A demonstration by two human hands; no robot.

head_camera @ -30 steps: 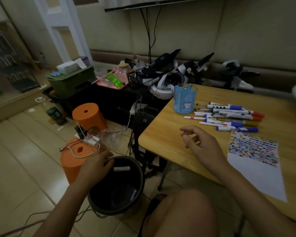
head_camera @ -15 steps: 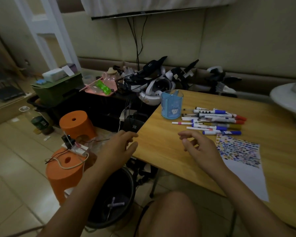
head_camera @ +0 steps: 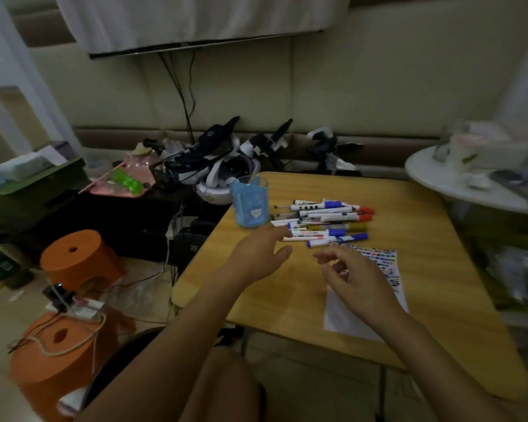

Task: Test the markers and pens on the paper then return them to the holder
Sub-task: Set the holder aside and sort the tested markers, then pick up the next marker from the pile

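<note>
The pens point(head_camera: 323, 220) lie heaped on the worktop point(head_camera: 424, 269) just right of the holder point(head_camera: 250, 205), long axes running left-right. The left hand point(head_camera: 256, 254), released and empty, reaches nearest them; the right hand point(head_camera: 357, 281), loosely curled and empty, hovers over the paper point(head_camera: 342, 318).
</note>
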